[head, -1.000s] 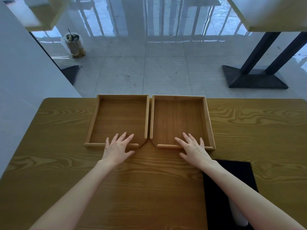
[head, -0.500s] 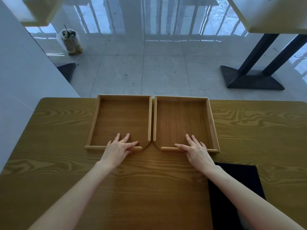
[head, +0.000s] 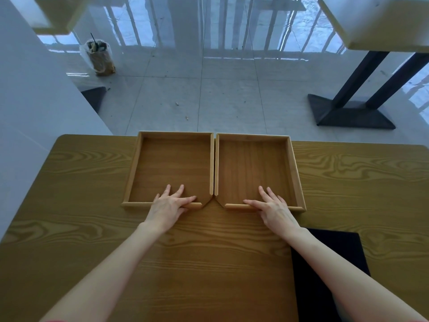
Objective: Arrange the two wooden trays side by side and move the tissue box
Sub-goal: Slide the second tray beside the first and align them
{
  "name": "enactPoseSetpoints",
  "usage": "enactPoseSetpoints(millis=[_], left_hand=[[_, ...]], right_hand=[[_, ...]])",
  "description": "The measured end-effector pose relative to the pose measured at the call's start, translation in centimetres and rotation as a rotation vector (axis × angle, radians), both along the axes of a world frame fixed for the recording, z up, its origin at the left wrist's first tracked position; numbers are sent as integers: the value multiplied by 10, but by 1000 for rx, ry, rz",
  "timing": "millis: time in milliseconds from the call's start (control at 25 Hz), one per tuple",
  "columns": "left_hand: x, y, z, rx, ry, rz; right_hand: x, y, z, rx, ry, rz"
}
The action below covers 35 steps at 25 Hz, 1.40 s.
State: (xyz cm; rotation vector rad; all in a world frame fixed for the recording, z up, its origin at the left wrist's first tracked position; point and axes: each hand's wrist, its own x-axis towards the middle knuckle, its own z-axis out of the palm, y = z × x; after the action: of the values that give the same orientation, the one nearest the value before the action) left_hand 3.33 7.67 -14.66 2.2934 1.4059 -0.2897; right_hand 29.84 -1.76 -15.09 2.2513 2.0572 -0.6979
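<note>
The left hand (head: 168,206) lies flat and spread, its grip unclenched, fingers draped over the near rail of the left shallow square wooden tray (head: 170,169) rather than closing around it. The right hand (head: 275,209) does the same on the right shallow square wooden tray (head: 255,169): palm down, fingers fanned across the low front lip, pressing and not pinching.

The two trays sit side by side at the far edge of the grained brown wooden worktop (head: 69,205), inner walls nearly touching with only a thin gap between them, each with a corner cut away where they meet at the front.

These trays look stiff, light and thin-walled, so they should slide readily over the smooth top under flat palms; the front rail or the side walls are the sensible places to push or lift. A light tray may skate or twist if pressed off-centre.

The tissue box cannot be picked out; a flat black rectangular mat (head: 325,270) lies near the right forearm.
</note>
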Motion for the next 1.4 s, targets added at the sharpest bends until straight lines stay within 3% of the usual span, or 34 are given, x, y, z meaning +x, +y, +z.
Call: enactPoseSetpoints(millis=[1040,1240,1400], left_hand=[[2,4,6,-28,0,-45],[6,3,14,-72,101,-85],[12,-5,33,16,126,-97]], right_hand=[[-5,1,7,-19,18,0],[-11,-1,9,-87,-67,-7],[-14,-11,23,-33,-99,-29]])
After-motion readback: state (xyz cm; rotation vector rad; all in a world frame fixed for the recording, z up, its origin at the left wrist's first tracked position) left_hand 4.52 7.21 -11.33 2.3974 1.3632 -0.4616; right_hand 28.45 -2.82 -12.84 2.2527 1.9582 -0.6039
